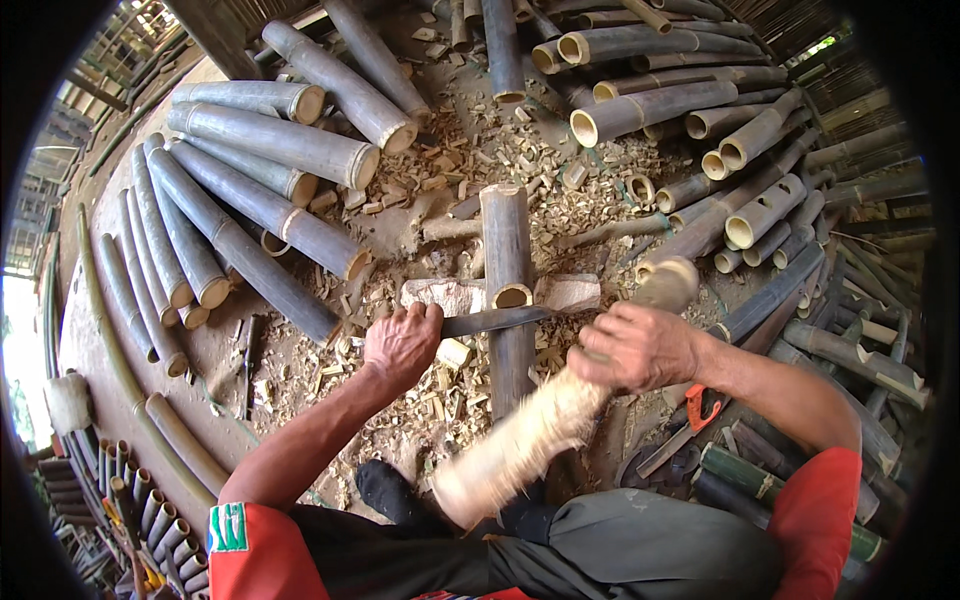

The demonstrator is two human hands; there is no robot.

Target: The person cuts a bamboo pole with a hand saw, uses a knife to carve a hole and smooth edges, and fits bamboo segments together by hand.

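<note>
In front of me a dark bamboo tube lies lengthwise across a pale wooden block. A rounded opening shows in its upper side. My left hand is closed round the handle of a long knife, whose dark blade rests across the tube just on the near side of the opening. My right hand grips a thick wooden club near its narrower end. The club is smeared by motion, and its pale, frayed thick end hangs over the near part of the tube, toward my legs.
Wood chips cover the ground around the block. Several bamboo tubes lie at the left, and more cut tubes are piled at the right. A saw with an orange handle lies by my right knee. My dark-socked foot is near the tube.
</note>
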